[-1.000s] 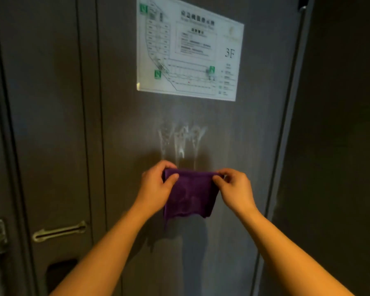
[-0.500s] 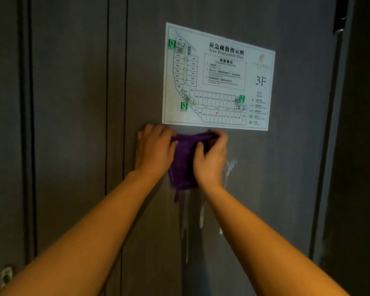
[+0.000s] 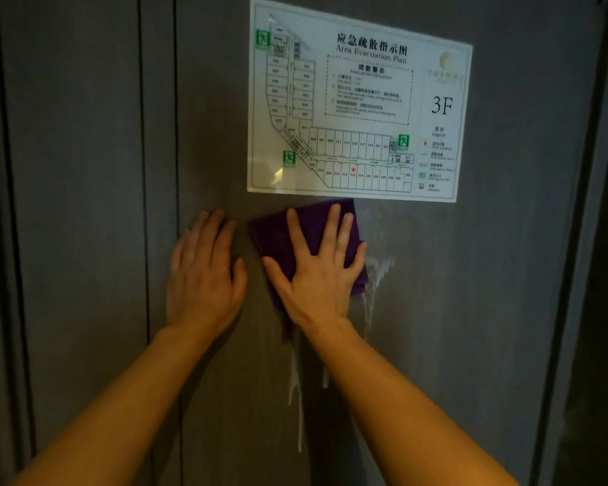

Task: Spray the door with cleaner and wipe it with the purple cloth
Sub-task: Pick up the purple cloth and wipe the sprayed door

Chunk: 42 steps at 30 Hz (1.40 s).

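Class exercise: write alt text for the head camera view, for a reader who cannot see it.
A right hand presses a purple cloth flat against a grey door, just below an evacuation plan. The left hand rests flat beside it, and white cleaner drips run down beneath.

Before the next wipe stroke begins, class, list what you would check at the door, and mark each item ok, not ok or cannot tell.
1. Purple cloth flat on the door: ok.
2. Right hand spread open on the cloth: ok.
3. Left hand clear of the cloth, flat on the bare door: ok.
4. Cleaner drips below the cloth caught: not ok, they run down unwiped.
5. Evacuation plan clear of the cloth: ok, just above its top edge.
6. Spray bottle within reach: cannot tell, not in view.
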Motion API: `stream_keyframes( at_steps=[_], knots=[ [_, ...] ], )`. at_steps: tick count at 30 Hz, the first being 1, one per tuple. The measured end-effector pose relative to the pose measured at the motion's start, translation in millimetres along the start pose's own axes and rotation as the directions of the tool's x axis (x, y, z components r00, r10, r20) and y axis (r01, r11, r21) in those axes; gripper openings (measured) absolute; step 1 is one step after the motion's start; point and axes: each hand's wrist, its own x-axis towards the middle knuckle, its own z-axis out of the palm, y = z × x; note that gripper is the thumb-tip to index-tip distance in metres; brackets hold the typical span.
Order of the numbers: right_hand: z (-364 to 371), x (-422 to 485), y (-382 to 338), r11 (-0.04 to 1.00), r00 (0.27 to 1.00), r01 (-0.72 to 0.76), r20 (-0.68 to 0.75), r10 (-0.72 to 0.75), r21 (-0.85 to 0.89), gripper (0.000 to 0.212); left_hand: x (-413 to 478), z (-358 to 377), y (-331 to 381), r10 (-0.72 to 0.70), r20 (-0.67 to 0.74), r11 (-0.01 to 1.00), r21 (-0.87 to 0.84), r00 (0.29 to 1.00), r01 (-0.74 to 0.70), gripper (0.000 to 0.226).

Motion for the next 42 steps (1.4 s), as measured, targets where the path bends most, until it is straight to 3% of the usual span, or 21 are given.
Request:
stream_keyframes(
  at_steps=[10, 20, 30, 36, 42],
  knots=[
    [13, -19, 56, 1.000, 0.997, 0.014, -0.074, -0.015, -0.019, 0.068, -16, 5, 6, 0.008, 0.027, 0.985, 0.173, 1.000, -0.013, 0.066],
    [24, -53, 115, 0.988, 0.986, -0.153, -0.069, 0.154, 0.015, 0.065, -42, 12, 13, -0.015, 0.098, 0.980, 0.200, 0.995, -0.005, 0.070],
    [-8, -29, 116, 0.870, 0.920, -0.260, -0.166, 0.355, 0.419, 0.057, -62, 17, 6, -0.006, 0.189, 0.966, 0.256, 0.982, -0.043, 0.072],
    [-17, 22, 102, 0.932, 0.945, -0.276, -0.113, 0.308, 0.237, 0.058, -65, 19, 5, 0.010, 0.177, 0.961, 0.272, 0.984, -0.058, 0.072],
    [9, -5, 62, 0.973, 0.970, -0.212, -0.104, 0.222, 0.094, 0.062, -65, 26, 2, 0.035, 0.141, 0.949, 0.305, 0.989, -0.077, 0.073]
  ],
)
